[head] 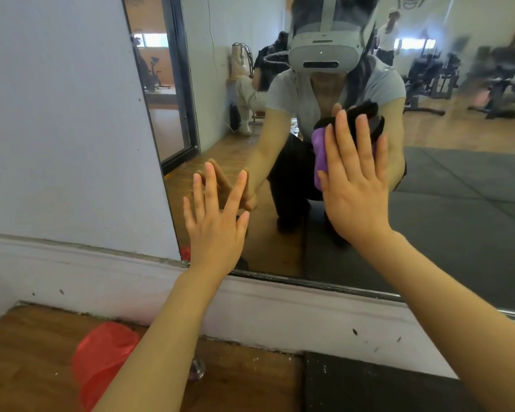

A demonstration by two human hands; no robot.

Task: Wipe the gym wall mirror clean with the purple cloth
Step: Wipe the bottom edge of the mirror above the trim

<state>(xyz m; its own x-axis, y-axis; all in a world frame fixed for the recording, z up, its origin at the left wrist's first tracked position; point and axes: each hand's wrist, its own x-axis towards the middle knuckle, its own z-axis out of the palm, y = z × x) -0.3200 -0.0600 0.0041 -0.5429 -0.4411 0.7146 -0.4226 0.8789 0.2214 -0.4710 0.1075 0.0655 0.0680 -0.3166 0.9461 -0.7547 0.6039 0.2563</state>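
Note:
The wall mirror [446, 185] fills the upper right of the view, its left edge running down beside a white wall. My right hand [356, 185] lies flat with straight fingers and presses the purple cloth [320, 156] against the glass; most of the cloth is hidden under the palm, with a dark part showing above the fingertips. My left hand [216, 221] is spread open, its fingertips touching the mirror near the lower left corner. The glass looks smeared at the upper right.
A white baseboard [125, 281] runs under the mirror's bottom edge. On the wooden floor [27, 367] lies a red plastic bag [101, 355], with a small metal knob [197, 368] beside it. A black mat [369, 388] lies at the lower right.

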